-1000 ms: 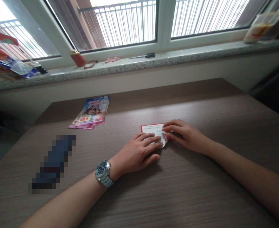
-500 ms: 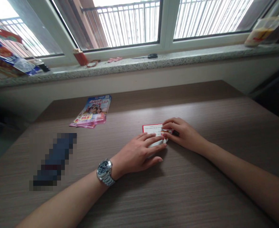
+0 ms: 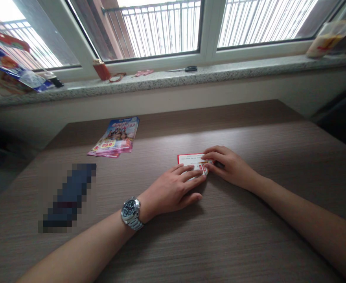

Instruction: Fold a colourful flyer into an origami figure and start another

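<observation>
A small white leaflet (image 3: 190, 159) with a red border and printed text lies on the wooden table in front of me. My left hand (image 3: 173, 188) rests flat on its near left part, fingers stretched out and thumb apart. At its right edge my right hand (image 3: 227, 164) is curled, with thumb and fingers closed around that side of the paper. The fingers hide part of the leaflet's right side and lower edge, so I cannot tell how it is folded there. A metal wristwatch (image 3: 131, 208) sits on my left wrist.
A pile of colourful flyers (image 3: 118, 135) lies toward the back left of the table (image 3: 220, 236). Nearer me on the left is a dark, pixelated object (image 3: 71, 196). Scissors (image 3: 187, 69), a red lighter-like item (image 3: 101, 70) and bags stand or lie along the stone windowsill (image 3: 149, 81).
The leaflet's right part, raised or turned under the fingers before, now lies flatter and shows more of its red print. Both hands have stayed nearly in place.
</observation>
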The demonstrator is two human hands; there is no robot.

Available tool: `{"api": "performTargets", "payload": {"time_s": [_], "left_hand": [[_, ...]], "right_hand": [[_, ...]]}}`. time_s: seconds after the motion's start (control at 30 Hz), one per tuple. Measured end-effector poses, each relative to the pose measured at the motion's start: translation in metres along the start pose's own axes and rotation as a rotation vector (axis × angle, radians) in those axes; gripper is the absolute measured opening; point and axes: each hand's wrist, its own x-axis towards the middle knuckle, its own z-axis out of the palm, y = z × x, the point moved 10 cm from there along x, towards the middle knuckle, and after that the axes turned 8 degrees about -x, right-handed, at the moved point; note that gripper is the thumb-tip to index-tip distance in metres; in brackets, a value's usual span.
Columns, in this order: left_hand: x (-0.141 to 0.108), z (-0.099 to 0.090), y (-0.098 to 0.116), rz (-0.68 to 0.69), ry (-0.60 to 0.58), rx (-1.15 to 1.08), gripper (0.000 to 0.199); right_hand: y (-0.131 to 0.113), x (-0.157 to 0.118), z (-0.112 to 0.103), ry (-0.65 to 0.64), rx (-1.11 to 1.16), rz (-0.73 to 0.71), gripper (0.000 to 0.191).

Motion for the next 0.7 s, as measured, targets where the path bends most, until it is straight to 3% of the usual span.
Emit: {"api": "performTargets", "payload": {"time_s": [0.37, 0.7], "left_hand": [[0.000, 0.001, -0.001, -0.008, -0.014, 0.015, 0.050], [-0.001, -0.001, 0.001, 0.008, 0.003, 0.011, 0.049]], "right_hand": [[-0.017, -0.018, 0.003, -0.189, -0.007, -0.174, 0.035], [-0.021, -0.018, 0.004, -0.190, -0.019, -0.159, 0.039]]}}
